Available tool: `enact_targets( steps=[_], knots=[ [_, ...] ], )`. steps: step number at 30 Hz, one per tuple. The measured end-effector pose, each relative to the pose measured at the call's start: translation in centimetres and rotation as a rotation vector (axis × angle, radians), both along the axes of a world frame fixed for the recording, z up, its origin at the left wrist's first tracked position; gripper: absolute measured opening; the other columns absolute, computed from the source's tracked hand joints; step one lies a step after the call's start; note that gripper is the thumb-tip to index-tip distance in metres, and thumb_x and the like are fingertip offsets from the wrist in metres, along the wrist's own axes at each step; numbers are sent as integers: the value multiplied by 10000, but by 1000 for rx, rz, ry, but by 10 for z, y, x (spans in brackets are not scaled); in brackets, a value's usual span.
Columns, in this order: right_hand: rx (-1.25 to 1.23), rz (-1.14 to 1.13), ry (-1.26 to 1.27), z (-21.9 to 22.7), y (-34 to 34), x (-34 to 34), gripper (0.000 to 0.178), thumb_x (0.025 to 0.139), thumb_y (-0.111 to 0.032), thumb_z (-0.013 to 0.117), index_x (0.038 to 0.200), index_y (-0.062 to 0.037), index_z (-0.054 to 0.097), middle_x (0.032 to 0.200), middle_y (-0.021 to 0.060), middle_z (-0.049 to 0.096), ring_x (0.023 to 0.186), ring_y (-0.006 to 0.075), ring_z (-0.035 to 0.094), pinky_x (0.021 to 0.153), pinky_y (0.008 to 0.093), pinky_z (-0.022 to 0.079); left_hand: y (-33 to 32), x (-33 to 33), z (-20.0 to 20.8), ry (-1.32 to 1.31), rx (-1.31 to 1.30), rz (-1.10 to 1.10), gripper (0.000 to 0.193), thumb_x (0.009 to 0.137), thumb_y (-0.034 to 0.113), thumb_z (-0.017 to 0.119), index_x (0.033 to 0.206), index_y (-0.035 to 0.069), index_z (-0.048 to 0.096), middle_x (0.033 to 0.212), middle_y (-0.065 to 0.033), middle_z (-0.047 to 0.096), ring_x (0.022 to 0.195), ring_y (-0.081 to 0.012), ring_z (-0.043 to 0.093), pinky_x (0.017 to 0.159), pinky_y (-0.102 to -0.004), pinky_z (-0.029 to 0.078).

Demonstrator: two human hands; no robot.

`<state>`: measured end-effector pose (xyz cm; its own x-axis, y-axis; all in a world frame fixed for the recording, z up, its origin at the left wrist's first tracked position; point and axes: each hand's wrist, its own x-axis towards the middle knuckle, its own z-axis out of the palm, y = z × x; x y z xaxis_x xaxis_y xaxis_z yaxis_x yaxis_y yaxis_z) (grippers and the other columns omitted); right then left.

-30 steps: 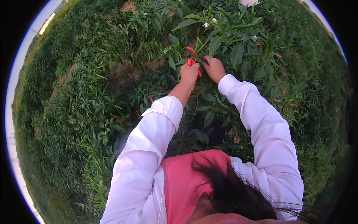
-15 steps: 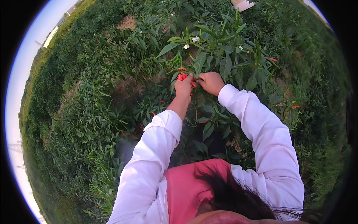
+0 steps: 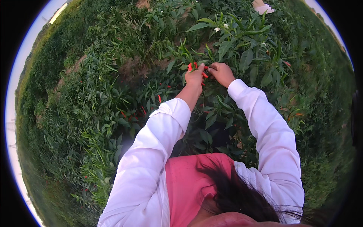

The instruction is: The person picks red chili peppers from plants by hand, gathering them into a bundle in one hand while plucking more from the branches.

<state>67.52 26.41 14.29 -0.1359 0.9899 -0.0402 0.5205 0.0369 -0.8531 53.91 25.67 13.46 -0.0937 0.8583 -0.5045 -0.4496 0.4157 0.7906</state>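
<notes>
Ahead of me, among the pepper plants, my left hand [image 3: 194, 78] is closed around a small bunch of red chili peppers [image 3: 204, 75]. Their tips stick out past the thumb and fingers. Just to its right, my right hand [image 3: 223, 73] pinches with thumb and forefinger at the end of a red chili pepper beside the bunch. The stems between the two hands are too small to make out. A leafy pepper plant [image 3: 246, 56] with white flowers and long green chilies rises just beyond the hands.
Dense pepper plants [image 3: 94, 109] surround me, with more red chilies [image 3: 159, 98] hanging low at left. Bare soil [image 3: 132, 68] shows between rows. At the top edge is a pale pink and tan thing [image 3: 263, 7], cut off and unclear.
The view has shifted, so plants and hands sit differently in the picture. The left hand still holds the red chilies; the right hand stays close beside it, fingertips pinched.
</notes>
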Motion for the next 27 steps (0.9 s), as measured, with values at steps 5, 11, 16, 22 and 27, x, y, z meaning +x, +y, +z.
enact_targets(
  steps=[5, 11, 16, 22, 27],
  knots=[
    [131, 17, -257, -1, -1, -1, 305, 765, -261, 626, 977, -41, 622, 865, 145, 649, 829, 278, 627, 730, 362, 474, -12, -25, 11, -209, -56, -98, 219, 834, 271, 631, 737, 101, 534, 612, 19, 490, 472, -79, 423, 403, -213, 333],
    [74, 33, -136, 12, 0, -11, 337, 810, -157, 569, 1109, -3, 540, 925, 137, 648, 777, 205, 642, 729, 308, 475, -40, -80, 31, -328, -22, -545, 233, 828, 276, 636, 746, 90, 521, 623, 21, 494, 471, -49, 406, 390, -170, 332],
    [56, 84, 107, 49, -4, -48, 288, 845, -93, 507, 1104, 31, 531, 962, 125, 641, 769, 165, 628, 729, 284, 473, -74, -163, 47, -653, 115, -299, 176, 861, 224, 577, 884, 57, 525, 780, -9, 544, 528, -49, 424, 414, -167, 342],
    [-49, 445, 10, 96, -53, -147, 252, 869, -74, 480, 1097, 14, 540, 982, 87, 616, 803, 129, 584, 757, 285, 467, -126, -255, 25, -690, 107, -13, 195, 873, 258, 558, 851, 67, 528, 799, -19, 546, 518, -48, 417, 423, -166, 366],
    [348, 963, -126, 165, -161, -238, 186, 809, -105, 539, 964, -10, 578, 877, 108, 611, 786, 205, 606, 708, 312, 469, -143, -296, -2, -715, 40, 149, 224, 886, 288, 526, 802, 81, 509, 801, -38, 560, 524, -91, 441, 455, -198, 398]
  ],
)
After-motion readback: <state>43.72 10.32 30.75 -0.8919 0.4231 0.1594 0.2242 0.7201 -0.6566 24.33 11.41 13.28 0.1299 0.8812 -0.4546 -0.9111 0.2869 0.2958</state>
